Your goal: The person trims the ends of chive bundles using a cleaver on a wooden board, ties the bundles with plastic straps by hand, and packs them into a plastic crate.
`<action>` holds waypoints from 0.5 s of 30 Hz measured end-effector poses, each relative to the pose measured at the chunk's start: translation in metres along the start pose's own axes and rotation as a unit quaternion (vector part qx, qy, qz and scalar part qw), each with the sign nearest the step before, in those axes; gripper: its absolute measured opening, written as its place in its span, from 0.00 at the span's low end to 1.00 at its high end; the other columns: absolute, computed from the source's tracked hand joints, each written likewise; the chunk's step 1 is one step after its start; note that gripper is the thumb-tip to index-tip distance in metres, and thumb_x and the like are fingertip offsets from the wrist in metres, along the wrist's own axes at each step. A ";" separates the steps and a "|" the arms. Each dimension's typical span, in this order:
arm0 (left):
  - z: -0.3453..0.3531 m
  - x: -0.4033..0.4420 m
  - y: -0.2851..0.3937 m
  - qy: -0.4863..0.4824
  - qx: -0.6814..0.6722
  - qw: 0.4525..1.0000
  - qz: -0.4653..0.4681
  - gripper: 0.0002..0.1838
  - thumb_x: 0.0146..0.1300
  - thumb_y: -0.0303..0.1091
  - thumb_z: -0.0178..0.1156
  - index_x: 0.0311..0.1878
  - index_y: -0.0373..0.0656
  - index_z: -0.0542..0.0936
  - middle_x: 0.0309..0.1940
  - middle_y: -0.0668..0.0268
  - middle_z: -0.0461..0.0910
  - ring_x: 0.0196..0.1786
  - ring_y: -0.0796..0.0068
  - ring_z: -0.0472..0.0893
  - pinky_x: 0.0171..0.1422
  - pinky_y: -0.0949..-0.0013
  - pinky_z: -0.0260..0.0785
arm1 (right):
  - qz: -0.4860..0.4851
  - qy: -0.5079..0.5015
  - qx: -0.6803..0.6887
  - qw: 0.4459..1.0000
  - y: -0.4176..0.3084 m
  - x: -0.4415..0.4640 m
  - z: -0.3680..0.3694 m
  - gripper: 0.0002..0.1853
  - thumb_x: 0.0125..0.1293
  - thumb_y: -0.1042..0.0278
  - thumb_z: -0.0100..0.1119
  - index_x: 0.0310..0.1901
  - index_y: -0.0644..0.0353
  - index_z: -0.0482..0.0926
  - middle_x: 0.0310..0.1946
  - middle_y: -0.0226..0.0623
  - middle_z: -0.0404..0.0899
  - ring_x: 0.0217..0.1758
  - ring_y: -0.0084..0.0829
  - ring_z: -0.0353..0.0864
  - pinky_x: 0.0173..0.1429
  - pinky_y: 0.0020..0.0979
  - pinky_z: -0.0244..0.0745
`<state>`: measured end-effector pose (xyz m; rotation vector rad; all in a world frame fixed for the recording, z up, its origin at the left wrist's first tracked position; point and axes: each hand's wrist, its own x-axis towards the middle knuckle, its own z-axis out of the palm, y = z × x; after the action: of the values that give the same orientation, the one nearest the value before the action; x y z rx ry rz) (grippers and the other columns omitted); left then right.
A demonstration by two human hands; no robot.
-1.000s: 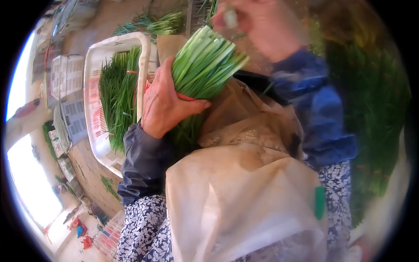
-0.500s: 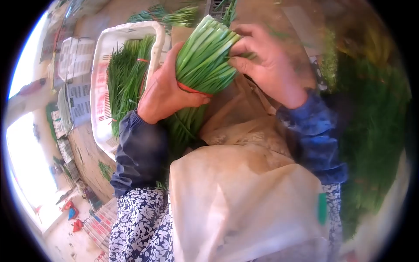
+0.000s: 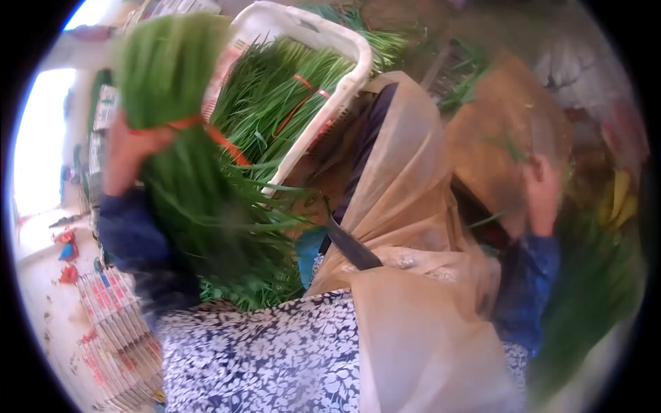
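At the left, my left hand grips a thick bunch of green stalks just by its red band. The bunch is blurred; its long leaves hang down to the right, in front of the basket's near side. Away to the right is my right hand, small and blurred, its fingers bent, with a thin green piece beside the fingertips. Whether it holds that piece is unclear. Between the hands, the white basket contains more green bunches with red bands.
A tan apron covers my lap over patterned cloth. Loose greens lie beyond it. A large dark green heap is at the right. Stacked crates stand at the lower left.
My left hand has swung the bunch to the left, beside the basket. My right hand has moved away from the bunch, to the right and down. The view has turned left.
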<state>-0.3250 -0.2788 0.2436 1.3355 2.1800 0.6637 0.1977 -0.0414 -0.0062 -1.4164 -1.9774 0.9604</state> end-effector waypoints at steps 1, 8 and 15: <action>-0.014 0.001 0.000 0.063 -0.070 0.995 -0.020 0.30 0.53 0.32 0.64 0.60 0.33 0.72 0.49 0.53 0.82 0.49 0.68 0.82 0.55 0.69 0.74 | -0.019 -0.040 -0.080 0.996 -0.001 -0.005 0.002 0.13 0.66 0.75 0.55 0.51 0.68 0.76 0.31 0.41 0.80 0.32 0.30 0.78 0.42 0.29 0.74; -0.037 0.130 -0.192 0.121 0.150 0.980 0.057 0.40 0.44 0.31 0.74 0.62 0.36 0.69 0.50 0.56 0.81 0.52 0.65 0.80 0.58 0.65 0.71 | -0.048 -0.167 -0.057 0.983 -0.038 -0.035 0.038 0.15 0.64 0.74 0.56 0.51 0.69 0.76 0.41 0.48 0.81 0.42 0.43 0.82 0.48 0.34 0.75; 0.156 0.267 -0.231 -0.020 0.029 0.998 -0.049 0.44 0.41 0.28 0.75 0.64 0.29 0.67 0.47 0.56 0.82 0.49 0.65 0.81 0.56 0.68 0.73 | -0.012 -0.180 -0.099 0.979 -0.057 -0.030 0.042 0.11 0.66 0.74 0.54 0.46 0.70 0.77 0.36 0.46 0.80 0.39 0.40 0.82 0.46 0.33 0.74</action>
<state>-0.4854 -0.1078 -0.0626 1.2519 2.2316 0.5354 0.1421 -0.0915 0.0128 -1.3957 -2.4070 1.0960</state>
